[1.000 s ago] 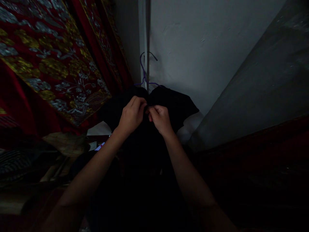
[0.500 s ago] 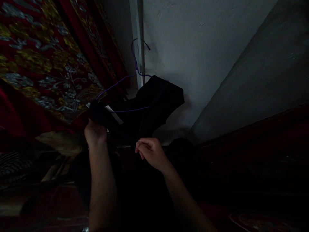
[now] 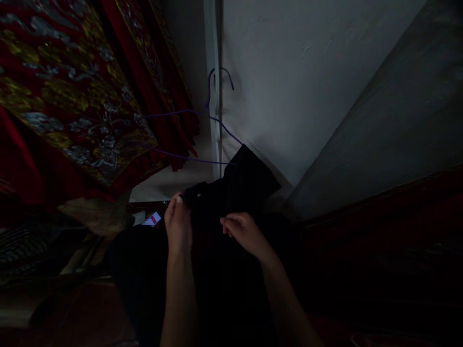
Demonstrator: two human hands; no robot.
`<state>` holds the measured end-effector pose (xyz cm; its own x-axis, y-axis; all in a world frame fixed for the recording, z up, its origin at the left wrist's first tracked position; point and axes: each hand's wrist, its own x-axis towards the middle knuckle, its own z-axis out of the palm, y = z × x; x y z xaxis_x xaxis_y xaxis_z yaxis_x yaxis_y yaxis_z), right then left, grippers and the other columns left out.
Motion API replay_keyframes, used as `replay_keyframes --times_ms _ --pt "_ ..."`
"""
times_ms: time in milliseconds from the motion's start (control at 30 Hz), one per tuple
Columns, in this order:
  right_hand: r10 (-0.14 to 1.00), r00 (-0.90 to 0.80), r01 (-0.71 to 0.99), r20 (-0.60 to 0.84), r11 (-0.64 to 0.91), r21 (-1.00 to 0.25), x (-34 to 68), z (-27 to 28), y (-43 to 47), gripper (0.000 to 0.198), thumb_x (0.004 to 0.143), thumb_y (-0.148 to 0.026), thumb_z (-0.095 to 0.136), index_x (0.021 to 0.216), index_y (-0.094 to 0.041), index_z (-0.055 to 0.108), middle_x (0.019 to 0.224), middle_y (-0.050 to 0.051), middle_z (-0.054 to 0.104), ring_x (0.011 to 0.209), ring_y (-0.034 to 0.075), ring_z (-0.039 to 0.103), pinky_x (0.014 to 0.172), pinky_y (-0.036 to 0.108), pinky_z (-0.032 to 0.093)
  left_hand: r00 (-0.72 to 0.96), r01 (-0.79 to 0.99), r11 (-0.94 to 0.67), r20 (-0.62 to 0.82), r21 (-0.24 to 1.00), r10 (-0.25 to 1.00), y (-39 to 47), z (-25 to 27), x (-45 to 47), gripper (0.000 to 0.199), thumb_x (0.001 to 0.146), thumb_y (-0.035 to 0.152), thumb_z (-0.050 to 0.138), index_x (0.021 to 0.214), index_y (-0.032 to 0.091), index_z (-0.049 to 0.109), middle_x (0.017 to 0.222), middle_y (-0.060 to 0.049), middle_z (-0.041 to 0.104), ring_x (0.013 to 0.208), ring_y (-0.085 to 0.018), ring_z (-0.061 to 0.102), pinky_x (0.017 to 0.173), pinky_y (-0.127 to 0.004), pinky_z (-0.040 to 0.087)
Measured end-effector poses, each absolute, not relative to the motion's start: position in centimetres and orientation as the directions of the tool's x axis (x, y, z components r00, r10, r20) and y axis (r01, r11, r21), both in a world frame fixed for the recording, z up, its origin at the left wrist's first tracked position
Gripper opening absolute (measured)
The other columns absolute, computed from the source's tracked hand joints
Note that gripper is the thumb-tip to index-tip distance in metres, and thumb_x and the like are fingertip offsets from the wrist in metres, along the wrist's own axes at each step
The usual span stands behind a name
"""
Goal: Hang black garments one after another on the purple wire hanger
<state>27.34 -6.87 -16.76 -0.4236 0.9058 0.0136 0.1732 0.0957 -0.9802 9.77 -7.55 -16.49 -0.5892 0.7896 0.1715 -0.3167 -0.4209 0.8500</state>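
The black cloth garment [image 3: 238,188] is hanging lengthwise downward, half off the thin purple wire hanger [image 3: 213,120] against the white wall [image 3: 307,72]. The left hand [image 3: 178,226] is pinching its collar edge, lower than before; the right hand [image 3: 244,233] is gripping the fabric, having been loose.

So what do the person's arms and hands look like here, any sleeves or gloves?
Both forearms are bare as far as the dim picture shows, with no sleeves in view. The left hand and right hand wear no gloves; no rings or watch can be made out in this light.
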Motion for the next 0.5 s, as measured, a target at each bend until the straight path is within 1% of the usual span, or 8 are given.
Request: replay_keyframes --times_ms 67,133,167,233,300,367,400,500 --pt "0.941 -0.316 0.103 0.121 0.161 -0.982 27.4 -16.7 -6.7 0.034 0.090 -0.046 0.059 0.068 -0.020 0.059 0.064 0.000 0.058 0.064 0.015 0.057 0.061 0.025 0.043 -0.528 -0.254 -0.410 0.230 0.876 0.817 -8.4 -15.7 11.2 0.029 0.088 0.050 0.067 0.096 0.022 0.066 0.100 -0.005 0.070 0.097 -0.019 0.067 0.093 -0.034 0.053" --pt "0.931 -0.285 0.003 0.228 0.239 -0.971 27.5 -16.4 -6.9 0.031 0.092 -0.052 0.058 0.089 -0.021 0.064 0.089 0.003 0.068 0.087 0.019 0.065 0.079 0.028 0.050 -0.439 -0.133 -0.391 0.300 0.911 0.847 -9.2 -15.2 13.0 0.028 0.091 0.050 0.063 0.094 0.023 0.066 0.102 -0.006 0.070 0.098 -0.021 0.067 0.092 -0.035 0.054" --pt "0.915 -0.298 -0.049 0.272 0.270 -0.962 27.6 -16.2 -7.0 0.035 0.094 -0.055 0.055 0.102 -0.022 0.065 0.103 0.005 0.069 0.099 0.020 0.065 0.090 0.031 0.050 -0.381 -0.063 -0.388 0.337 0.920 0.861 -9.5 -14.9 13.8 0.026 0.093 0.048 0.062 0.093 0.023 0.067 0.102 -0.006 0.070 0.098 -0.022 0.067 0.092 -0.035 0.054" --pt "0.885 -0.331 -0.132 0.327 0.299 -0.945 27.8 -16.0 -7.4 0.045 0.097 -0.059 0.048 0.122 -0.025 0.062 0.124 0.007 0.067 0.120 0.023 0.061 0.106 0.035 0.045 -0.265 0.074 -0.413 0.417 0.908 0.870 -10.0 -14.3 15.2 0.020 0.095 0.042 0.061 0.092 0.024 0.068 0.102 -0.006 0.069 0.100 -0.022 0.066 0.093 -0.036 0.053" --pt "0.879 -0.343 -0.154 0.330 0.293 -0.943 27.9 -15.8 -7.9 0.049 0.095 -0.060 0.053 0.131 -0.027 0.060 0.134 0.007 0.063 0.131 0.025 0.055 0.115 0.037 0.039 -0.201 0.181 -0.466 0.496 0.866 0.845 -10.1 -13.8 15.7 0.015 0.095 0.037 0.061 0.094 0.025 0.069 0.103 -0.007 0.068 0.102 -0.023 0.065 0.095 -0.038 0.052" --pt "0.879 -0.375 -0.141 0.294 0.259 -0.956 27.9 -15.6 -8.2 0.049 0.089 -0.054 0.065 0.130 -0.028 0.062 0.135 0.006 0.064 0.132 0.026 0.055 0.115 0.040 0.039 -0.179 0.242 -0.500 0.545 0.832 0.819 -10.0 -13.5 15.5 0.013 0.095 0.036 0.062 0.094 0.025 0.070 0.104 -0.007 0.067 0.103 -0.024 0.064 0.096 -0.039 0.051" --pt "0.875 -0.404 -0.133 0.268 0.234 -0.963 27.8 -15.5 -8.2 0.047 0.086 -0.049 0.070 0.128 -0.028 0.064 0.132 0.006 0.066 0.128 0.027 0.058 0.112 0.041 0.042 -0.173 0.246 -0.509 0.554 0.825 0.815 -9.9 -13.4 15.0 0.013 0.095 0.036 0.063 0.093 0.025 0.069 0.106 -0.008 0.066 0.106 -0.024 0.063 0.097 -0.039 0.050" --pt "0.854 -0.478 -0.105 0.205 0.177 -0.979 27.8 -15.1 -7.7 0.030 0.080 -0.035 0.071 0.109 -0.025 0.073 0.108 0.004 0.074 0.103 0.025 0.067 0.095 0.039 0.052 -0.084 0.127 -0.497 0.508 0.859 0.857 -9.4 -13.8 13.2 0.025 0.099 0.047 0.053 0.102 0.026 0.067 0.122 -0.009 0.064 0.116 -0.025 0.061 0.100 -0.039 0.049"
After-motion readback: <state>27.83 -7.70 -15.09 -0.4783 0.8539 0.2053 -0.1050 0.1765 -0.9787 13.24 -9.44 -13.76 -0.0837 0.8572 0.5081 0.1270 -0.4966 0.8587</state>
